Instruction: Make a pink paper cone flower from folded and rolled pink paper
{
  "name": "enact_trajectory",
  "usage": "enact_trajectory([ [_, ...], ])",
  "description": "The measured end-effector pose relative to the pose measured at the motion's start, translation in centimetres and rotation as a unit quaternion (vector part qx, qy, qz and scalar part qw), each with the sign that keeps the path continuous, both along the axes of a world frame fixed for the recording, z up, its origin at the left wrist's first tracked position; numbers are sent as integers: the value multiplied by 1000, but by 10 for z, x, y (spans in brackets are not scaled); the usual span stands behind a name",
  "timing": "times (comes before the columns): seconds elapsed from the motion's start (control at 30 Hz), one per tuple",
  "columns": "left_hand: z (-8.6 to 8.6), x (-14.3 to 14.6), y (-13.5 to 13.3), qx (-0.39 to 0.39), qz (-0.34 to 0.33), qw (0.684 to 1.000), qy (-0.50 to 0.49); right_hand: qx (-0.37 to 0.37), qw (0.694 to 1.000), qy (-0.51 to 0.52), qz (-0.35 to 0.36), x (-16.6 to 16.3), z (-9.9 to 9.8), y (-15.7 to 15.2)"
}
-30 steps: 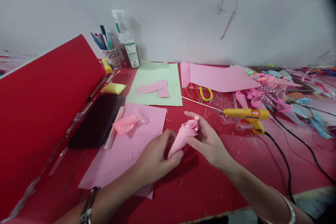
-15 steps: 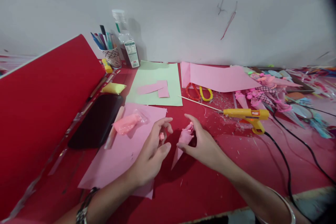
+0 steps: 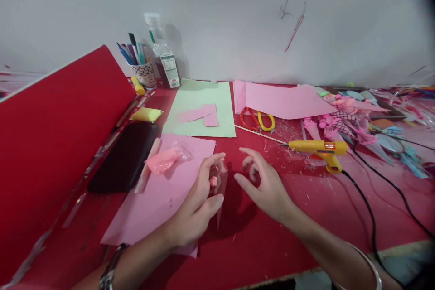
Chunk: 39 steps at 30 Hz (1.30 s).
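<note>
My left hand (image 3: 202,190) has its fingers curled, with a small lump of pink clay (image 3: 213,181) inside them. Just beyond those fingers is a pink paper cone (image 3: 222,192), its tip pointing down toward me and its upper part mostly hidden. Whether the left hand also grips the cone I cannot tell. To the right, above the red tabletop, my right hand (image 3: 265,183) is apart from the cone, thumb and index finger spread and nothing between them. A plastic packet of pink clay (image 3: 165,160) lies on a pink paper sheet (image 3: 152,210) left of my hands.
A yellow glue gun (image 3: 317,147) with a black cord lies at right, near a thin stick (image 3: 258,134) and scissors (image 3: 267,121). Pink paper cones (image 3: 346,120) are piled behind it. A black phone (image 3: 124,158) lies left; a pen cup (image 3: 144,74) and bottle (image 3: 167,65) stand behind.
The paper cone has gone from my right hand over to the left, beside the left fingers. My right hand has let go of it and opened. The left still holds the clay.
</note>
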<state>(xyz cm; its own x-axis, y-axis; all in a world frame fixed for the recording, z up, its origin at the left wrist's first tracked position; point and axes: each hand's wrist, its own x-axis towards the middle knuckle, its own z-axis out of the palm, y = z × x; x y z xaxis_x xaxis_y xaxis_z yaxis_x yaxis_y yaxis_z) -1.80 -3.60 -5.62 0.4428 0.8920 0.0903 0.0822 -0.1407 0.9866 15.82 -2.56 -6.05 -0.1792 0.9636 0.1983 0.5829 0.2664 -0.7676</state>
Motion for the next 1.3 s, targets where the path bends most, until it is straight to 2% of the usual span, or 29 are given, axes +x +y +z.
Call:
enact_trajectory([
  [0.1,4,1,-2,-2,-25,1000,14,55,995,41,67,-2,6,-4],
  [0.23,7,2,-5,5,-68,996,51,70,984,63,153,-5,10,-10],
  [0.4,4,2,-8,31,-96,991,84,72,983,62,159,-7,9,-10],
  [0.67,7,3,-7,54,-98,990,85,98,980,63,162,-9,6,-9],
  [0.83,9,7,-7,55,-68,993,77,51,982,102,151,-8,10,-10],
  [1.03,7,3,0,53,72,992,84,-1,983,184,13,-3,11,-6],
  [1.17,8,-4,10,80,88,985,127,-46,976,213,18,-4,9,-5],
  [1.3,5,-5,14,118,81,955,260,-88,967,236,47,-5,9,-5],
])
